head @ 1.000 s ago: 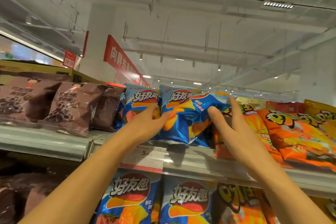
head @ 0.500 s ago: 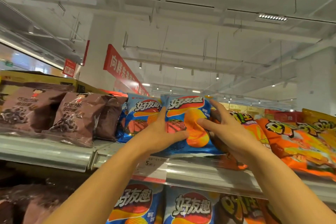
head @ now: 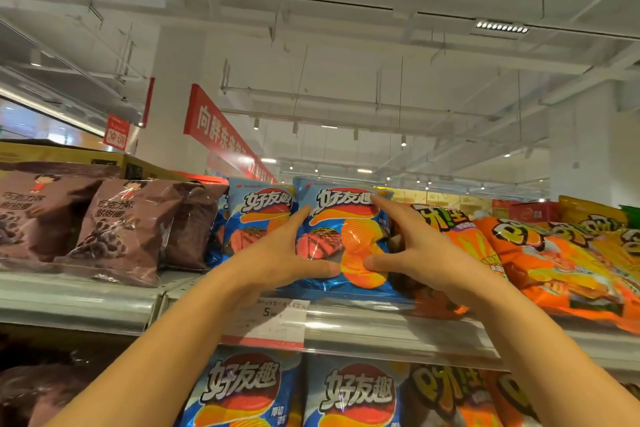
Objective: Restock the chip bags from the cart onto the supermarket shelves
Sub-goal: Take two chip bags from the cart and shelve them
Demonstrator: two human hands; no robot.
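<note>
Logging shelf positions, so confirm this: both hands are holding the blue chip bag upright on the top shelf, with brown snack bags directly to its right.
Wrong in one respect. The head view shows orange snack bags to the right of the blue chip bag; the brown snack bags lie further left. Both hands, left and right, do hold it upright on the top shelf.

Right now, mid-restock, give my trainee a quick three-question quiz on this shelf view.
1. True or false: both hands hold the blue bag upright on the top shelf.
2. Which bags lie directly right of it? A brown, B orange, C green.
3. Fill in: the price tag hangs below the ___ hand.

Key: 1 true: left hand and right hand grip its sides. 2 B, the orange bags. 3 left.
</note>
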